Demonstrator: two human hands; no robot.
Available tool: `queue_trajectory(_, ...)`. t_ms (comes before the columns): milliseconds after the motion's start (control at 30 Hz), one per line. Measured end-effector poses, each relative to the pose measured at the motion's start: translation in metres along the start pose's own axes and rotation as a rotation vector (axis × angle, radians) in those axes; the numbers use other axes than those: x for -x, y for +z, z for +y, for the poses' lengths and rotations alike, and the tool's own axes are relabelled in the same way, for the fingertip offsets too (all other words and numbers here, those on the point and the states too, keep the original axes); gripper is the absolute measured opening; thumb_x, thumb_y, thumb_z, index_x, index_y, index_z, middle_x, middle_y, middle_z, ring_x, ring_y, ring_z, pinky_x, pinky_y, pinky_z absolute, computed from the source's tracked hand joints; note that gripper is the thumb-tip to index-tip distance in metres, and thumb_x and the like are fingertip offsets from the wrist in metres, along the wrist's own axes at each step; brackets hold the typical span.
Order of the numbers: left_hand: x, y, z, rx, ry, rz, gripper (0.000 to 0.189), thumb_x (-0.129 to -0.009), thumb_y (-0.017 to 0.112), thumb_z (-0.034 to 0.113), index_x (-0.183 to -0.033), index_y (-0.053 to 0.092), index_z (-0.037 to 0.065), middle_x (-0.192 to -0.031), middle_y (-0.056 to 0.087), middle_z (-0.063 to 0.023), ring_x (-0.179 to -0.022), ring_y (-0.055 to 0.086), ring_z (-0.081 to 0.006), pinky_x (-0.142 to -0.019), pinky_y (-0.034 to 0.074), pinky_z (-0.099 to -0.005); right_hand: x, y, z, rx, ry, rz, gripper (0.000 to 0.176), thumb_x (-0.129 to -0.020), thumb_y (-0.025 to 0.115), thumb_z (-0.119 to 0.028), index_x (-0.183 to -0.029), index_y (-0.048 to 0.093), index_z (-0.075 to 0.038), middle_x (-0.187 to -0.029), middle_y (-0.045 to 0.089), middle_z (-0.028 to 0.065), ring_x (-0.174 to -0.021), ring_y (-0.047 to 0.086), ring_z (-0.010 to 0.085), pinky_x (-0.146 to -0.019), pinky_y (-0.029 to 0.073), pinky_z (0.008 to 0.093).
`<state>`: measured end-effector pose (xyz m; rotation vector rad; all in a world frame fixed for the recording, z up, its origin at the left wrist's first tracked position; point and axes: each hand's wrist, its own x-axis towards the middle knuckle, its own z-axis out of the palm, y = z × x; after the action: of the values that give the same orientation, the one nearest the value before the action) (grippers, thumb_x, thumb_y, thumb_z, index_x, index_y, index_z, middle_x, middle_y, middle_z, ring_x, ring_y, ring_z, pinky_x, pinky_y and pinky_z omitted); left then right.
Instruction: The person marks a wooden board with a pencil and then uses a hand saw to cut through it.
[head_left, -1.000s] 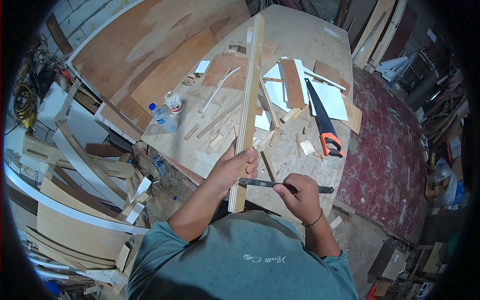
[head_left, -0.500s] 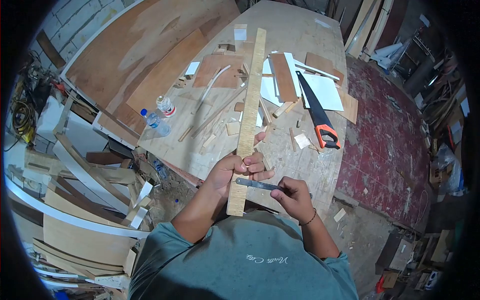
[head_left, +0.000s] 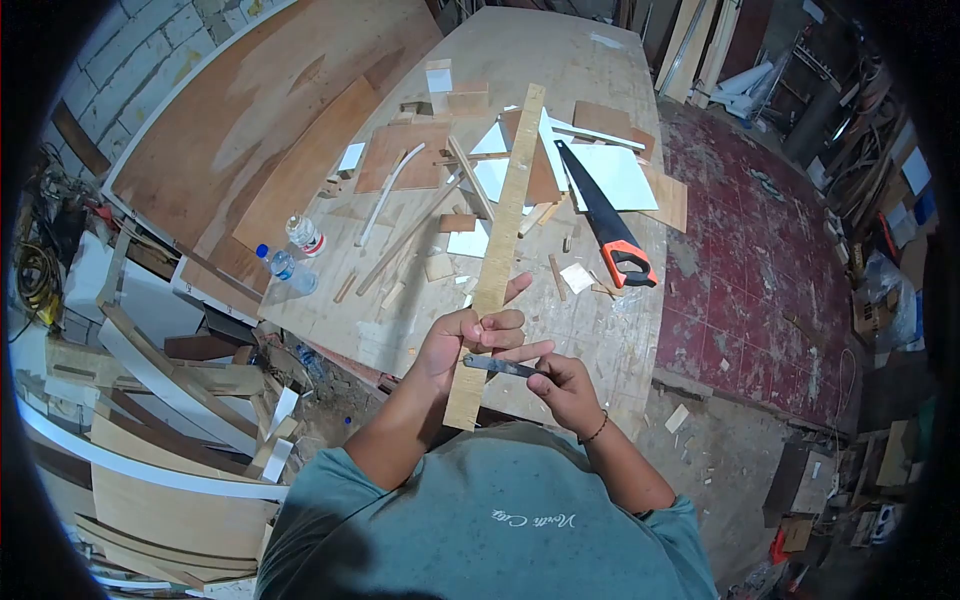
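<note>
A long, narrow wood strip slants up from my body over the workbench. My left hand grips it near its lower end, thumb across the face and some fingers extended past the edge. In my right hand is a flat dark metal strip, with a rounded end, pinched between thumb and fingers. Its far end lies across the wood strip, just below my left hand. Whether it is a file or a blade I cannot make out.
On the workbench lie a handsaw with an orange-black handle, white and brown panels, wood offcuts and two plastic bottles. Curved wooden frames stand at left. A red tiled floor lies to the right.
The wood strip's top has tilted slightly right. My right hand and the metal strip have shifted a little left. The bench scene has slid left as the view turned.
</note>
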<state>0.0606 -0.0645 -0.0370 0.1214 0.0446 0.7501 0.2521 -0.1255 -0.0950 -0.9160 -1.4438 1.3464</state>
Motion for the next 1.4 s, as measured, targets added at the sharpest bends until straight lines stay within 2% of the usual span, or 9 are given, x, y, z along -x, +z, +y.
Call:
queue_trajectory(167,-0.007,-0.001,-0.001,-0.091,0.004,0.104,0.083,-0.066,0.048,-0.004,-0.147,0.032,0.004,-0.075,0.039,0.0020,-0.063,0.049,-0.0095,-0.116,0.029,-0.0577,0.000,-0.013,-0.010,0.178,0.100,-0.014,0.039,-0.089,0.070,-0.033,-0.074,0.055,-0.001,-0.062,0.048,0.0041,-0.060,0.042,0.0126,-0.055,0.036,0.0301)
queue_trajectory(233,-0.008,-0.002,-0.004,-0.375,0.072,0.232,0.075,-0.073,0.048,-0.003,-0.146,0.032,0.004,-0.075,0.043,0.0009,-0.068,0.051,-0.0090,-0.113,0.035,-0.0543,-0.001,-0.016,-0.020,0.329,0.158,-0.024,0.035,-0.089,0.070,-0.030,-0.076,0.057,-0.001,-0.063,0.052,0.0075,-0.058,0.047,0.0155,-0.055,0.038,0.0319)
queue_trajectory(300,-0.009,0.000,-0.010,-0.566,0.108,0.306,0.078,-0.070,0.049,-0.003,-0.146,0.032,0.003,-0.077,0.045,0.0003,-0.072,0.054,-0.0120,-0.110,0.039,-0.0515,-0.002,-0.015,-0.026,0.491,-0.038,0.011,0.025,-0.088,0.068,-0.021,-0.079,0.059,0.001,-0.063,0.052,0.0067,-0.058,0.047,0.0141,-0.054,0.038,0.0314)
queue_trajectory(433,-0.012,0.007,-0.017,-0.895,0.139,0.421,0.082,-0.066,0.049,-0.004,-0.147,0.032,0.002,-0.082,0.049,-0.0014,-0.086,0.061,-0.0196,-0.098,0.047,-0.0401,-0.008,-0.015,-0.044,0.413,-0.068,-0.049,0.022,-0.086,0.069,-0.020,-0.084,0.062,0.001,-0.065,0.055,0.0097,-0.057,0.050,0.0189,-0.055,0.041,0.0333)
queue_trajectory(500,-0.014,0.008,-0.019,-0.898,0.124,0.421,0.083,-0.066,0.048,-0.004,-0.147,0.031,0.002,-0.082,0.049,-0.0014,-0.090,0.061,-0.0207,-0.095,0.047,-0.0370,-0.011,-0.018,-0.051,0.578,-0.028,-0.089,0.027,-0.083,0.072,-0.028,-0.080,0.063,-0.003,-0.066,0.057,0.0149,-0.058,0.056,0.0318,-0.055,0.044,0.0394)
queue_trajectory(567,-0.015,0.010,-0.018,-0.903,0.113,0.424,0.084,-0.065,0.047,-0.004,-0.148,0.030,0.002,-0.082,0.049,-0.0013,-0.094,0.062,-0.0218,-0.091,0.048,-0.0340,-0.012,-0.021,-0.047,0.561,-0.052,-0.082,0.028,-0.083,0.073,-0.029,-0.078,0.063,-0.003,-0.064,0.056,0.0143,-0.056,0.055,0.0313,-0.054,0.043,0.0390)
queue_trajectory(867,-0.017,0.012,-0.019,-0.712,0.098,0.347,0.088,-0.064,0.045,-0.004,-0.149,0.027,0.004,-0.086,0.046,-0.0032,-0.095,0.055,-0.0226,-0.097,0.048,-0.0445,-0.012,-0.034,-0.062,0.641,-0.139,-0.044,0.031,-0.081,0.075,-0.033,-0.073,0.066,-0.005,-0.058,0.054,0.0119,-0.050,0.054,0.0295,-0.048,0.041,0.0375)
queue_trajectory(1333,-0.034,0.004,-0.019,-0.351,-0.018,0.047,0.098,-0.060,0.052,-0.002,-0.153,0.020,0.001,-0.080,0.048,-0.0014,-0.093,0.062,-0.0240,-0.088,0.050,-0.0334,-0.028,-0.058,-0.054,0.589,-0.302,-0.114,0.038,-0.079,0.076,-0.034,-0.066,0.058,-0.004,-0.057,0.052,0.0121,-0.051,0.053,0.0302,-0.049,0.040,0.0379)
queue_trajectory(1400,-0.037,0.003,-0.019,-0.345,-0.027,0.036,0.099,-0.060,0.052,-0.002,-0.153,0.018,0.000,-0.080,0.048,-0.0013,-0.091,0.061,-0.0239,-0.088,0.050,-0.0330,-0.028,-0.060,-0.053,0.503,-0.297,-0.123,0.039,-0.080,0.077,-0.030,-0.065,0.053,-0.002,-0.055,0.047,0.0101,-0.048,0.043,0.0222,-0.048,0.034,0.0341)
